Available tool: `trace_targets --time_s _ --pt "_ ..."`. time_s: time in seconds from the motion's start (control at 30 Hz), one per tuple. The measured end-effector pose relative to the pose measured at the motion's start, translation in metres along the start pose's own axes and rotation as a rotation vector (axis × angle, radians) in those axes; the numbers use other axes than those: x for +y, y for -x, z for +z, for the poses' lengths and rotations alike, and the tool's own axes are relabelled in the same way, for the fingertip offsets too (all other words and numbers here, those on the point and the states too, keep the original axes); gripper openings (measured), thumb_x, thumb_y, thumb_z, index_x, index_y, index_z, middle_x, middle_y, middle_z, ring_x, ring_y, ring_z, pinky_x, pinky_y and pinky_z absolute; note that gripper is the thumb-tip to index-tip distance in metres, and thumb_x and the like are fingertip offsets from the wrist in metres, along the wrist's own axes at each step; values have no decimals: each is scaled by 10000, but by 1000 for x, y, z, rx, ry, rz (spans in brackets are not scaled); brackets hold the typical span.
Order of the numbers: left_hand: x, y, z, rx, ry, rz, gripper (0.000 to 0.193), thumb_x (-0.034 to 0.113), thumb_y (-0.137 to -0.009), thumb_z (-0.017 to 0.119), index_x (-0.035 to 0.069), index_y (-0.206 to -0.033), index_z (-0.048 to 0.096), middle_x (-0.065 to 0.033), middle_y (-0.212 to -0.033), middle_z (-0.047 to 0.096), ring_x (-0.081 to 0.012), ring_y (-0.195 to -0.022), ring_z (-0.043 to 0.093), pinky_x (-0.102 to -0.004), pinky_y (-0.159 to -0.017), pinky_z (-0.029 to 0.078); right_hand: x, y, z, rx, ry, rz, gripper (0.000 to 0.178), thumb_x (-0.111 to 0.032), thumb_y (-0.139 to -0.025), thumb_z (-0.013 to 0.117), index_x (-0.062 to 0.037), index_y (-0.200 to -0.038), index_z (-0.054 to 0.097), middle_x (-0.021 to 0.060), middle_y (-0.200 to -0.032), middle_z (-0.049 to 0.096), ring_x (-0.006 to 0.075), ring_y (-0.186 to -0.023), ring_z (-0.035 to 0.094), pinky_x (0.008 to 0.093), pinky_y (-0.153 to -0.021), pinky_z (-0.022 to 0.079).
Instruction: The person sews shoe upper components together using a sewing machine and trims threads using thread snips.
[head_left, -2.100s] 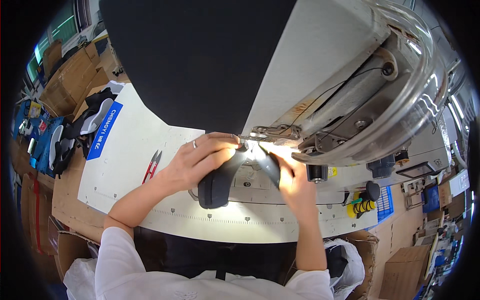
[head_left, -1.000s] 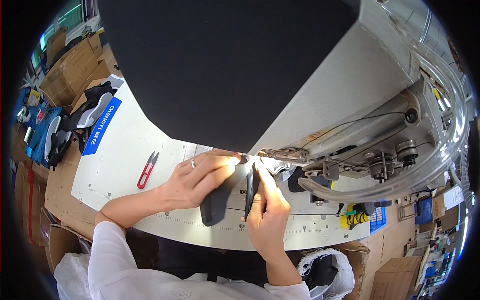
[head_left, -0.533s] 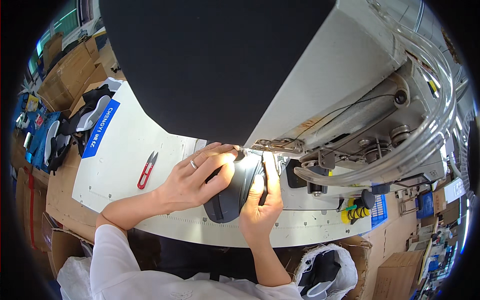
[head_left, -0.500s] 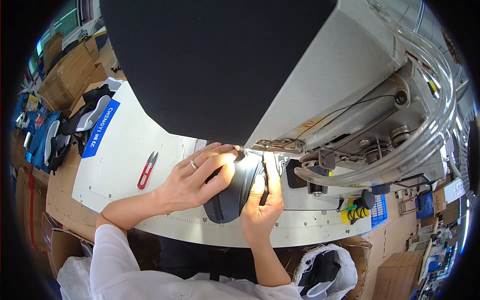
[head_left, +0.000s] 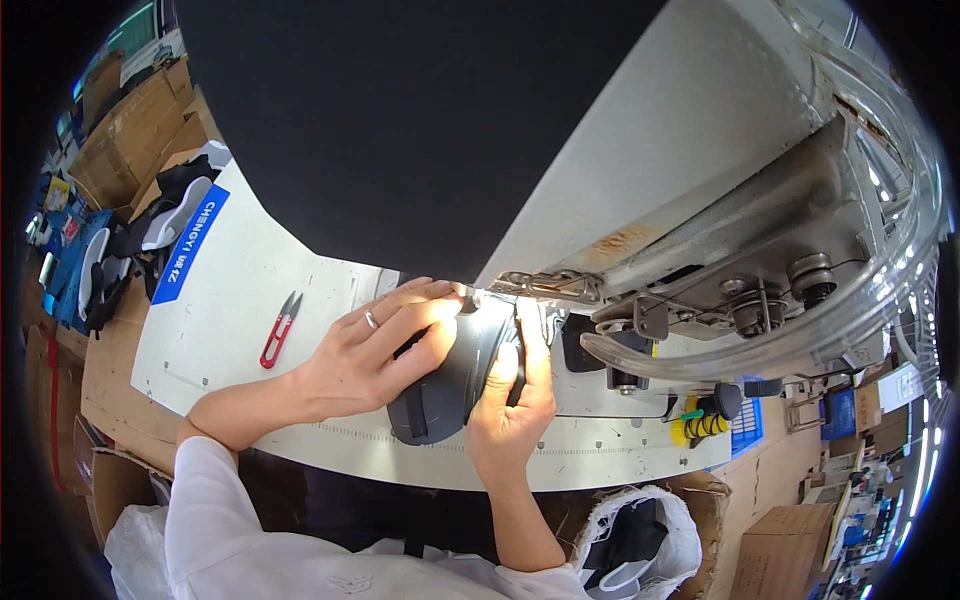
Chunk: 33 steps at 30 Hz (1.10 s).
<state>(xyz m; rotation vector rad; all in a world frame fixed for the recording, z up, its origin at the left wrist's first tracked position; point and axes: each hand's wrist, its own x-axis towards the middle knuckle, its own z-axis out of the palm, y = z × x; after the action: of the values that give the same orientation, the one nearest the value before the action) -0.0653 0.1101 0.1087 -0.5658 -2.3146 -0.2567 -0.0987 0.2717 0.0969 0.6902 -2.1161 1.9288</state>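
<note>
Under the head of a sewing machine lies a dark grey fabric piece, curved at its near end, with folded layers along its right side. My left hand, with a ring on one finger, bends over the piece's left side, fingertips close to the lit stitching spot. The thumb and forefinger of my right hand close on the folded right side, the forefinger stretched toward the machine. The needle point and the ends of my left fingers are partly hidden by the dark machine cover and the glare.
Red-handled thread snips rest on the white table, left of my hand. Black and white pieces are heaped beyond the left edge. A clear plastic tube curves at right, near yellow spools. A white sack stands below.
The whole view has shifted slightly, so the table and machine appear a little farther left. Both hands keep nearly the same hold on the fabric piece beside the machine.
</note>
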Motion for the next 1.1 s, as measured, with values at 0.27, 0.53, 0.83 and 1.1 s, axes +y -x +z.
trace_targets --time_s 0.27,0.53,0.83,1.1 --pt "8 -5 -12 15 -55 69 248 28 -719 627 8 -959 566 -128 -1083 578 -303 -1075 623 -339 -872 576 6 4 1 39 -29 29 354 -80 -975 464 66 -1295 503 190 -1252 589 259 -1154 566 347 -993 422" --pt "4 -3 -18 86 79 59 286 95 -687 655 47 -967 618 -98 -1021 585 -292 -980 659 -313 -705 596 3 2 3 29 -17 -4 357 -88 -978 433 72 -1290 500 189 -1257 582 267 -1156 560 357 -999 415" --pt "-1 0 -8 128 47 70 321 124 -662 686 59 -971 628 -59 -972 589 -246 -965 669 -272 -580 558 -2 -7 2 54 -10 57 305 -78 -965 461 77 -1212 548 181 -1167 620 269 -1105 578 356 -995 414" --pt "-8 -3 -3 29 80 -19 334 87 -670 704 73 -996 634 -54 -993 601 -249 -984 646 -303 -649 557 10 -10 0 56 13 14 305 -82 -969 490 78 -1227 526 159 -1069 640 195 -950 616 312 -856 486"
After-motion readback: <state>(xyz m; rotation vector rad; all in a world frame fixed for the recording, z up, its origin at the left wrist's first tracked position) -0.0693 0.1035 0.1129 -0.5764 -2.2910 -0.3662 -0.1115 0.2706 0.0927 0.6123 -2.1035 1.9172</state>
